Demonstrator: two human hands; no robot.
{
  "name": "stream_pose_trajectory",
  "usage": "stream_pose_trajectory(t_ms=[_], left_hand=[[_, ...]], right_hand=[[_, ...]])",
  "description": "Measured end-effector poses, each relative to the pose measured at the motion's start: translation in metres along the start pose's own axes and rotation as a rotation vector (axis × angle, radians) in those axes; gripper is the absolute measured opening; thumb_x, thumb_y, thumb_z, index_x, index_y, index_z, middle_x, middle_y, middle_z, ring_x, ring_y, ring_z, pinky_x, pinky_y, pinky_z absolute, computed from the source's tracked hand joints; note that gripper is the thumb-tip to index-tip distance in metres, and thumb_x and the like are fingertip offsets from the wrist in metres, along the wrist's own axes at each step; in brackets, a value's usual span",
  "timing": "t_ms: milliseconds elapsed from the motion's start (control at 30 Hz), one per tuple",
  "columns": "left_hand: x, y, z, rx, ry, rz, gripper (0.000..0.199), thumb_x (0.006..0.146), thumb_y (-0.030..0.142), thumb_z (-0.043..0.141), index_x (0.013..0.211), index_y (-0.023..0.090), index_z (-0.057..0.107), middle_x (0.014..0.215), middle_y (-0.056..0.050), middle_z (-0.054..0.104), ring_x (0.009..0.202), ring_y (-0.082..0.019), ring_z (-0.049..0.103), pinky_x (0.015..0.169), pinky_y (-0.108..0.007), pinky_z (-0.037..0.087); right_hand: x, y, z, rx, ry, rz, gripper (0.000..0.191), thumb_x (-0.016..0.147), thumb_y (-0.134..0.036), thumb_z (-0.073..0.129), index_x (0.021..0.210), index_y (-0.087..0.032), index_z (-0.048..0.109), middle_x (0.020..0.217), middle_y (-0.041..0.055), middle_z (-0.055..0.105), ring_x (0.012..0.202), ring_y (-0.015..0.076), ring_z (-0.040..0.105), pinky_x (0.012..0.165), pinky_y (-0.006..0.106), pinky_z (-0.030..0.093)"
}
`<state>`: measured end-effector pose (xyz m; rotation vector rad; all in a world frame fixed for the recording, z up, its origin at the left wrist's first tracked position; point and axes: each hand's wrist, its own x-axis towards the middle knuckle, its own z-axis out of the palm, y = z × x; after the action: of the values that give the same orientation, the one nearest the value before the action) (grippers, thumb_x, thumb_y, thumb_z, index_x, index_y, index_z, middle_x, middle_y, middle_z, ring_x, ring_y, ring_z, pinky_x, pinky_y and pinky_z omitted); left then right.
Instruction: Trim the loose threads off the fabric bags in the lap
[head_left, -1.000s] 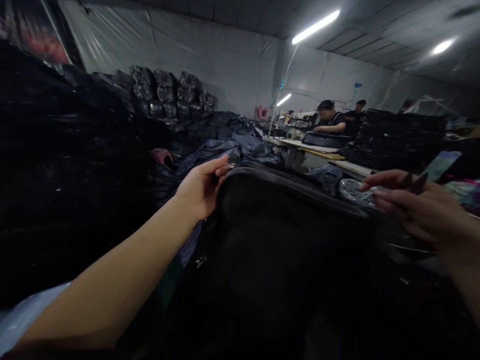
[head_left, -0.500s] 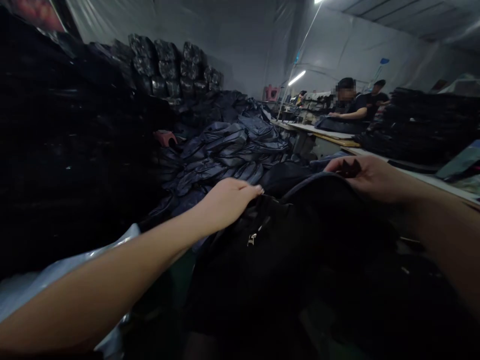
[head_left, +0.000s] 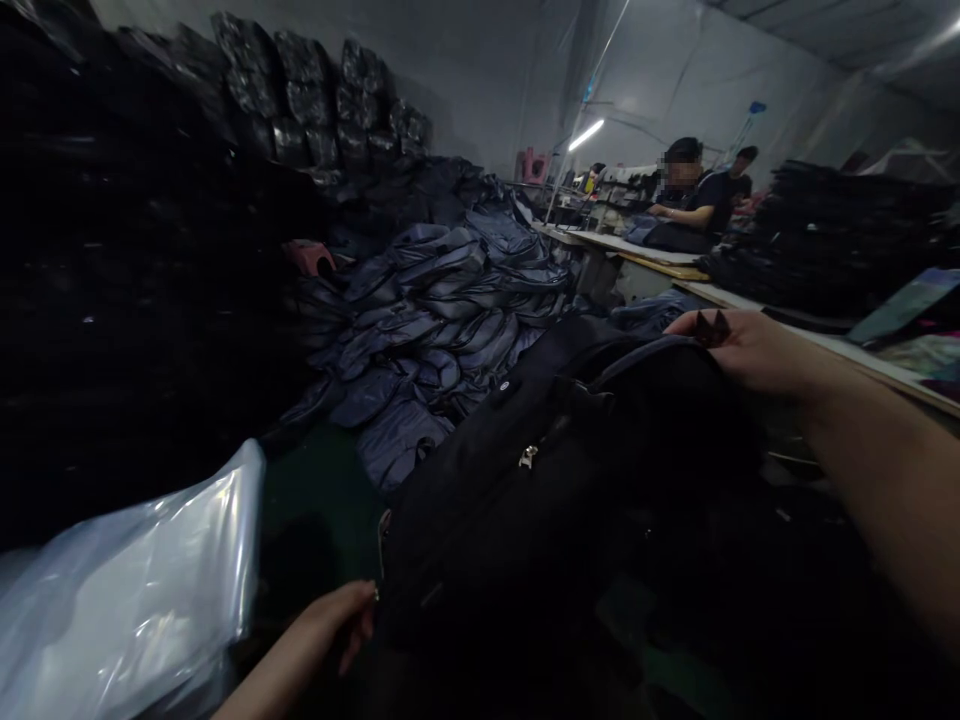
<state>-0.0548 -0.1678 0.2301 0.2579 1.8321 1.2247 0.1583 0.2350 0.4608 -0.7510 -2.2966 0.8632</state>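
Note:
A black backpack hangs in front of me, with a silvery zipper pull on its front and a small round badge higher up. My right hand is closed on the bag's top edge; a small dark pointed thing shows at its fingers, too dim to name. At the bag's lower left side, my left hand has thumb and finger pinched at the end of a side zipper, on what looks like its small shiny pull. The bag's lower part is lost in shadow.
Clear plastic bags lie at the lower left. Beyond the backpack spreads a heap of dark blue bags. Black wrapped bundles are stacked behind. On the right runs a worktable, with a co-worker seated at it and a dark stack.
My left hand has moved from the bag's top down to its lower left side. My right hand keeps hold of the top edge. The view has shifted slightly.

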Motion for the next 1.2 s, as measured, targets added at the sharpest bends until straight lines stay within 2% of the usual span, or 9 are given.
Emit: stream_pose_trajectory(t_ms=[133, 267, 367, 400, 533, 667, 800, 967, 1200], left_hand=[[-0.002, 0.04, 0.015, 0.275, 0.41, 0.527, 0.039, 0.075, 0.049, 0.05, 0.104, 0.024, 0.058, 0.106, -0.004, 0.058, 0.098, -0.022, 0.056, 0.079, -0.034, 0.048], [-0.008, 0.065, 0.061, 0.568, 0.24, 0.704, 0.061, 0.067, 0.055, 0.06, 0.117, 0.021, 0.051, 0.114, -0.008, 0.053, 0.104, -0.027, 0.053, 0.088, -0.042, 0.045], [-0.009, 0.07, 0.086, 0.682, 0.204, 0.692, 0.06, 0.069, 0.056, 0.058, 0.118, 0.023, 0.05, 0.111, -0.008, 0.053, 0.097, -0.026, 0.056, 0.078, -0.039, 0.049], [-0.009, 0.071, 0.09, 0.708, 0.193, 0.698, 0.055, 0.071, 0.054, 0.057, 0.117, 0.024, 0.052, 0.108, -0.007, 0.054, 0.093, -0.024, 0.057, 0.075, -0.037, 0.05], [-0.008, 0.077, 0.097, 0.793, 0.16, 0.753, 0.035, 0.076, 0.042, 0.055, 0.107, 0.027, 0.059, 0.094, -0.003, 0.056, 0.083, -0.019, 0.058, 0.069, -0.032, 0.048], [-0.007, 0.075, 0.098, 0.847, 0.134, 0.783, 0.033, 0.079, 0.039, 0.051, 0.11, 0.03, 0.059, 0.089, -0.002, 0.057, 0.079, -0.017, 0.058, 0.066, -0.028, 0.048], [-0.004, 0.067, 0.096, 0.848, 0.154, 0.811, 0.033, 0.08, 0.04, 0.051, 0.112, 0.032, 0.059, 0.084, -0.001, 0.058, 0.074, -0.015, 0.058, 0.063, -0.026, 0.048], [0.004, 0.059, 0.092, 0.781, 0.143, 0.881, 0.033, 0.08, 0.041, 0.052, 0.11, 0.028, 0.06, 0.076, 0.0, 0.055, 0.062, -0.012, 0.056, 0.054, -0.023, 0.048], [0.008, 0.056, 0.08, 0.654, 0.051, 0.93, 0.021, 0.081, 0.04, 0.052, 0.091, 0.028, 0.066, 0.075, -0.001, 0.059, 0.062, -0.014, 0.059, 0.054, -0.022, 0.051]], right_hand=[[0.0, -0.007, -0.004, -0.018, -0.146, 0.04, 0.018, 0.066, -0.022, 0.073, 0.081, -0.014, 0.067, 0.069, 0.0035, 0.065, 0.06, 0.0106, 0.056, 0.06, 0.028, 0.043], [-0.014, -0.018, -0.012, -0.052, 0.031, -0.062, 0.02, 0.075, -0.021, 0.066, 0.094, -0.014, 0.067, 0.083, 0.0078, 0.068, 0.068, 0.012, 0.059, 0.063, 0.028, 0.043], [-0.043, -0.039, 0.001, -0.314, 0.278, -0.369, 0.024, 0.078, -0.023, 0.065, 0.101, -0.018, 0.065, 0.088, 0.0071, 0.067, 0.064, 0.0112, 0.056, 0.056, 0.026, 0.04], [-0.054, -0.046, 0.011, -0.421, 0.252, -0.496, 0.027, 0.077, -0.024, 0.066, 0.104, -0.019, 0.064, 0.091, 0.0068, 0.066, 0.065, 0.0118, 0.056, 0.057, 0.025, 0.041], [-0.085, -0.057, 0.067, -0.778, -0.338, -0.866, 0.029, 0.083, -0.029, 0.06, 0.111, -0.023, 0.057, 0.099, 0.0054, 0.063, 0.069, 0.0139, 0.059, 0.057, 0.025, 0.04], [-0.087, -0.043, 0.103, -1.061, -0.413, -0.882, 0.011, 0.083, -0.011, 0.05, 0.086, -0.018, 0.058, 0.075, 0.0024, 0.058, 0.056, 0.0126, 0.052, 0.05, 0.026, 0.029], [-0.08, -0.036, 0.095, -1.163, -0.213, -0.898, 0.013, 0.083, -0.009, 0.046, 0.086, -0.016, 0.057, 0.07, 0.003, 0.056, 0.057, 0.0146, 0.049, 0.052, 0.028, 0.023], [-0.064, -0.038, 0.053, -1.256, 0.173, -0.6, 0.018, 0.09, -0.022, 0.041, 0.087, -0.015, 0.058, 0.067, 0.0049, 0.059, 0.059, 0.0177, 0.052, 0.053, 0.029, 0.023], [-0.032, -0.016, -0.011, -0.837, 0.614, -0.241, 0.02, 0.087, -0.033, 0.047, 0.093, -0.016, 0.054, 0.071, 0.0056, 0.063, 0.059, 0.0195, 0.055, 0.053, 0.027, 0.03]])
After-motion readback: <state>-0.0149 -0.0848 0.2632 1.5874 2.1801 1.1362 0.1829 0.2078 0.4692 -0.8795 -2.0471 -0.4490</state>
